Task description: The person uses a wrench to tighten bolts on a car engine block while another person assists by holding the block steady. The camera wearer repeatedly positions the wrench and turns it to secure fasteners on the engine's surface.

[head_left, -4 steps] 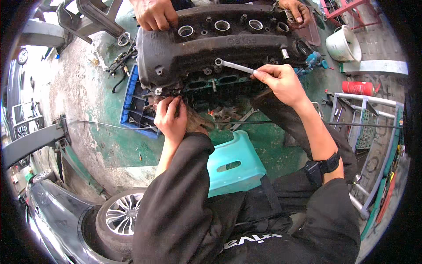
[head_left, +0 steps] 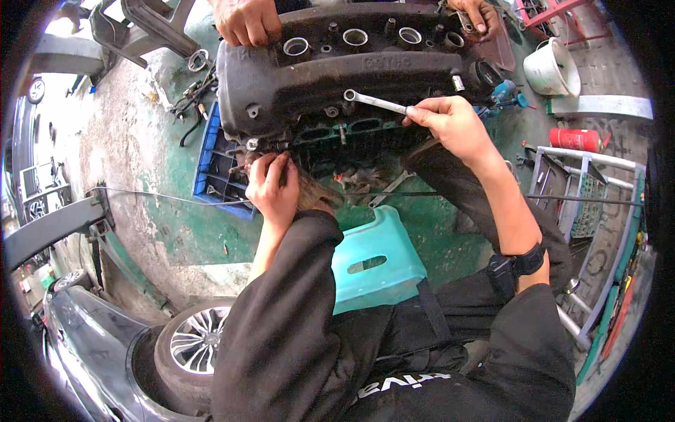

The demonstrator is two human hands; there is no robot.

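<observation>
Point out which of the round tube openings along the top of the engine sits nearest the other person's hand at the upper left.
The leftmost round opening, right beside the co-worker's hand. The other openings lie farther right along the engine's cover.

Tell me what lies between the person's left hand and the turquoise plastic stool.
In the head view, only the person's own dark sleeve cuff and a strip of green floor separate the left hand from the stool.

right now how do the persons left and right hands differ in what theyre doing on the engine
The right hand grips a silver wrench, its ring end against the dark engine cover; the left hand holds no tool and presses its fingers low at the engine's front edge. The right forearm is bare with a black watch; the left is sleeved. Both are bare, ungloved.
</observation>
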